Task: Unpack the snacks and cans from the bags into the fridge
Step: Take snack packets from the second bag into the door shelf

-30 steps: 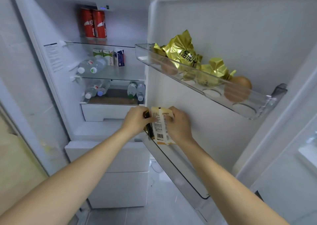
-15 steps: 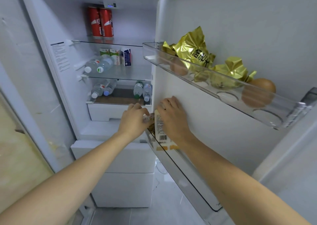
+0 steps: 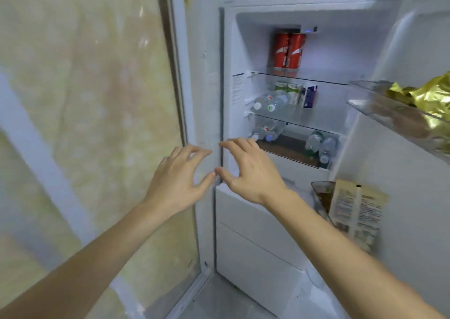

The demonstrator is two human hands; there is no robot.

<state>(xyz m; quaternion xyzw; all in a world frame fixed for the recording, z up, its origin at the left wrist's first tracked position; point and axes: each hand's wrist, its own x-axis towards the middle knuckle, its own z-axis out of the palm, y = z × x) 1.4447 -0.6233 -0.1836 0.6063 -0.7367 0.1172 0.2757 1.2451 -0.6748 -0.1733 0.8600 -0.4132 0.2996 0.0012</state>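
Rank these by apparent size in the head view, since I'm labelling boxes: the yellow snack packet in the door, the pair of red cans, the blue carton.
1. yellow snack packet, though nearness inflates it
2. pair of red cans
3. blue carton

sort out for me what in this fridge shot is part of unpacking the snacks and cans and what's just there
Part of the job:
- red cans, top shelf
- yellow snack packet, lower door shelf
- gold snack bags, upper door tray
- left hand and right hand, both holding nothing

Just there:
- water bottles, lying on the shelves
- drink cartons, middle shelf
- wall left of the fridge
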